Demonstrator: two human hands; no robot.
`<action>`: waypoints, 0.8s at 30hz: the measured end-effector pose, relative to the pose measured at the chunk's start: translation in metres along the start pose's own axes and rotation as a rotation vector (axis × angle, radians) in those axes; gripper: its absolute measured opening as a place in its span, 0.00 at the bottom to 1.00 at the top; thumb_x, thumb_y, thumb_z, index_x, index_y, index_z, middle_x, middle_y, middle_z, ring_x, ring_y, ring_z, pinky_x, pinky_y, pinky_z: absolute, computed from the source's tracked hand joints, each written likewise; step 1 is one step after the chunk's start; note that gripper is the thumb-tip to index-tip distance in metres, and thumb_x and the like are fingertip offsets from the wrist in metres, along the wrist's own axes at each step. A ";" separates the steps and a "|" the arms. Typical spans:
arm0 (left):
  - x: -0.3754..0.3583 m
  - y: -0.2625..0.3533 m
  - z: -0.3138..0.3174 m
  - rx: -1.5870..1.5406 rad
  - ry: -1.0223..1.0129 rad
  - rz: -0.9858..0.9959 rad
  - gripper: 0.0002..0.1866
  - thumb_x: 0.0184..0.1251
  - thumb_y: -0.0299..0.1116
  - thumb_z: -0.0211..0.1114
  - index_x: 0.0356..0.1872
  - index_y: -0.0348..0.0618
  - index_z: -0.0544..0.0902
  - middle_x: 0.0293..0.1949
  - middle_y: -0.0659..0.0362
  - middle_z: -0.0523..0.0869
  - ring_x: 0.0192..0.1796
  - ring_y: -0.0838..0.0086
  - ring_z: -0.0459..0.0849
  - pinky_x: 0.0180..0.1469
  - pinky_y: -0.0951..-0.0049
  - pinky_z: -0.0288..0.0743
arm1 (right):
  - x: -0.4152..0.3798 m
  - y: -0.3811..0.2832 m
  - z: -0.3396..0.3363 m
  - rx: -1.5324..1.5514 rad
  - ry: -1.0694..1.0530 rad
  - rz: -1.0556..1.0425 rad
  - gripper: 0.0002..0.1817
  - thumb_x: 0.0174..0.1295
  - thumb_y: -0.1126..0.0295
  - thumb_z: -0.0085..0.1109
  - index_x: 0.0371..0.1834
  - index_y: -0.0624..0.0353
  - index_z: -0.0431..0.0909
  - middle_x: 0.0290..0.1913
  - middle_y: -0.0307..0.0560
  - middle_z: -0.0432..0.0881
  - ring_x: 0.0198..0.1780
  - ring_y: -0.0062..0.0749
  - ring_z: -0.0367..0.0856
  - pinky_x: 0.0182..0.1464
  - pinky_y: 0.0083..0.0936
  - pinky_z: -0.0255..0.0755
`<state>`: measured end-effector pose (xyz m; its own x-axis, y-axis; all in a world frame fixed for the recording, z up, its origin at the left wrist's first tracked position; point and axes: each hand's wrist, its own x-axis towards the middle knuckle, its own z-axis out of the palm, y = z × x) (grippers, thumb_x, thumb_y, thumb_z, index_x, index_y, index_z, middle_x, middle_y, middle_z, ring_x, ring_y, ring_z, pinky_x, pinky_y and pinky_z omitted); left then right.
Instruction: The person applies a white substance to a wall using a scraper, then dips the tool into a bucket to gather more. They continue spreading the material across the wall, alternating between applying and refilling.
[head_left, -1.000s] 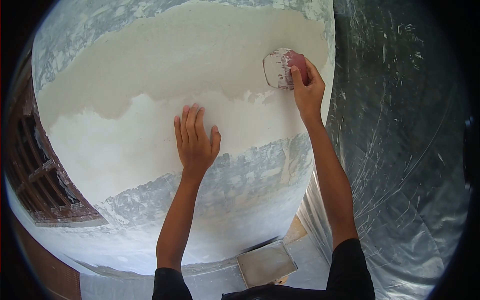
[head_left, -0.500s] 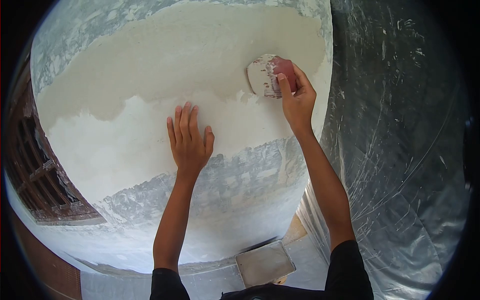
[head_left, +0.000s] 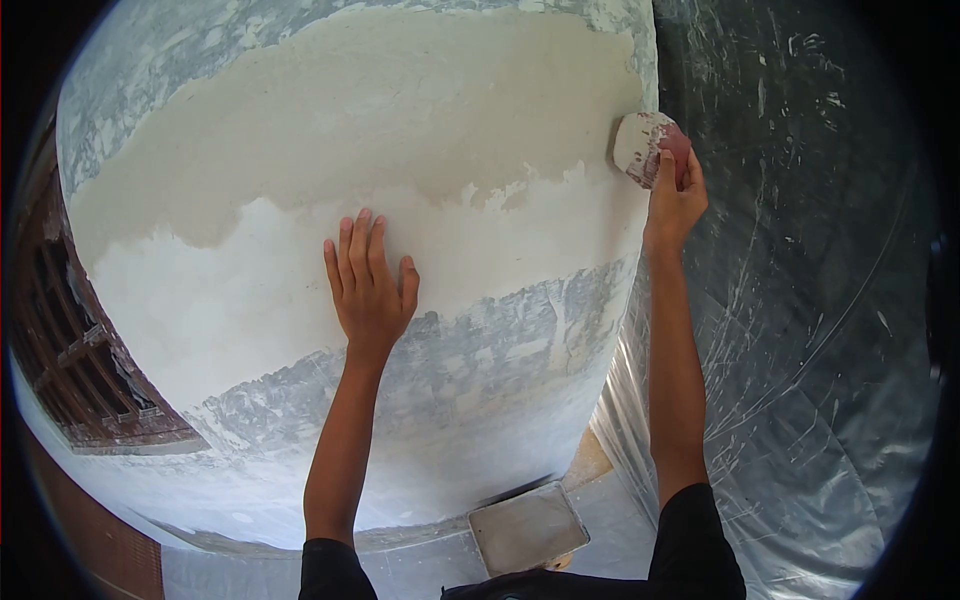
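My right hand (head_left: 677, 205) grips a dark-red putty scraper (head_left: 676, 150) between thumb and fingers, its face smeared with pale putty. The scraper is at the wall's right edge, over the border between the putty and the dark sheeting. My left hand (head_left: 370, 290) lies open, fingers spread, against the white part of the wall (head_left: 300, 300). Above it stretches a wide band of damp-looking beige putty (head_left: 400, 110), with a ragged lower edge. Whether the scraper's edge presses on the wall cannot be made out.
Dark plastic sheeting (head_left: 800, 250), streaked with white, hangs to the right of the wall. A tray with grey-beige material (head_left: 530, 528) sits on the floor below. At the left is a brown barred window (head_left: 95, 360).
My right hand has moved right with the scraper, from the putty band to the wall's edge. The left hand stays in nearly the same place.
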<state>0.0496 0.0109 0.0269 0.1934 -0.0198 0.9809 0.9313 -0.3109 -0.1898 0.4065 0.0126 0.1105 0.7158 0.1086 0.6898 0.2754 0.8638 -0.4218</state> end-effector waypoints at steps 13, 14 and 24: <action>0.001 0.000 -0.002 0.033 0.016 -0.003 0.27 0.68 0.37 0.59 0.67 0.39 0.75 0.70 0.53 0.73 0.76 0.59 0.66 0.79 0.51 0.55 | -0.056 -0.006 0.047 -0.124 -0.463 -0.074 0.22 0.69 0.70 0.64 0.66 0.58 0.78 0.46 0.45 0.77 0.50 0.27 0.77 0.59 0.25 0.71; 0.001 0.000 -0.002 0.035 0.016 -0.004 0.27 0.68 0.37 0.59 0.67 0.39 0.75 0.70 0.53 0.73 0.76 0.59 0.66 0.79 0.51 0.55 | -0.050 -0.002 0.048 -0.123 -0.465 -0.074 0.22 0.69 0.70 0.64 0.66 0.58 0.78 0.46 0.45 0.77 0.50 0.27 0.77 0.59 0.25 0.71; 0.000 0.000 0.000 0.024 0.003 0.010 0.29 0.69 0.36 0.59 0.69 0.38 0.70 0.72 0.51 0.71 0.77 0.56 0.64 0.79 0.47 0.53 | -0.051 -0.009 0.040 -0.124 -0.448 -0.010 0.24 0.69 0.66 0.65 0.67 0.60 0.77 0.54 0.54 0.80 0.56 0.34 0.80 0.63 0.30 0.70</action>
<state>0.0492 0.0111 0.0267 0.2021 -0.0260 0.9790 0.9363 -0.2879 -0.2010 0.3414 0.0189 0.1025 0.3720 0.3260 0.8691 0.3754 0.8035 -0.4621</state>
